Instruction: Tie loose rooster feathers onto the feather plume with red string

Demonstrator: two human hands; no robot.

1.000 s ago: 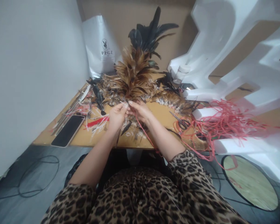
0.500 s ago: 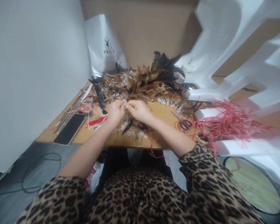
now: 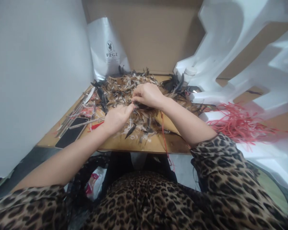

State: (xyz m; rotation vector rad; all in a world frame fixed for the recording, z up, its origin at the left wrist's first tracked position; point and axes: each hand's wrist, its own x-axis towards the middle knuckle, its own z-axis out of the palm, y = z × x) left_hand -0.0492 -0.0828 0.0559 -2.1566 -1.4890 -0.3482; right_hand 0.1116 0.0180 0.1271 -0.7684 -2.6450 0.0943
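My left hand (image 3: 118, 118) is closed around a thin pale stick (image 3: 87, 122), whose end juts out leftward over the phone. My right hand (image 3: 149, 95) is closed in a pinch just above and right of the left fingertips, and the two hands meet there. What the right fingers grip is too small and hidden to make out. Brown and white feathers (image 3: 121, 83) lie heaped behind and around both hands, with darker plumes (image 3: 172, 83) to the right. A red strand (image 3: 164, 137) hangs below my right forearm over the table's front edge.
A black phone (image 3: 69, 135) and several sticks (image 3: 68, 116) lie at the table's left. A silver-white bag (image 3: 108, 54) stands behind. To the right, red strands (image 3: 240, 124) sit tangled on white foam pieces (image 3: 256, 150). Wall panels border the left and back.
My right hand has moved up and away from me; the left has turned, and the stick now shows. The tall dark plumes have dropped lower. My right forearm now hides the scissors.
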